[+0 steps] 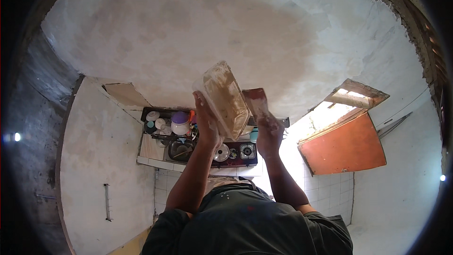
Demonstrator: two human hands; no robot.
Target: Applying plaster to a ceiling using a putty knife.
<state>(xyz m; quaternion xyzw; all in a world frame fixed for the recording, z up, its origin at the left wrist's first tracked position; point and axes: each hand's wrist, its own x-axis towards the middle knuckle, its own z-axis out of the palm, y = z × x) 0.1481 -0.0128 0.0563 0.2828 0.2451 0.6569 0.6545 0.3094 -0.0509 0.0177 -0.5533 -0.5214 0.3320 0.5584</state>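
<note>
Patchy plastered surface (226,28) overhead. Below, tiled counter (188,164) crowded with purple-lidded pot (180,118), bowls (152,115), dark sink (180,150), two-burner gas stove (236,153). Orange door (347,146) open at right.

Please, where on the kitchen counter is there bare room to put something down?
The counter is crowded: bowls, a purple-lidded container, a dark pan, then the stove. One bare strip shows at its left end, between the bowls and the tiled edge. Both hands are occupied: left hand with the tray, right hand with the scraper.

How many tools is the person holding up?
2. A flat smeared board in the left hand, and a scraper blade in the right hand, side by side near the plastered surface.
</note>
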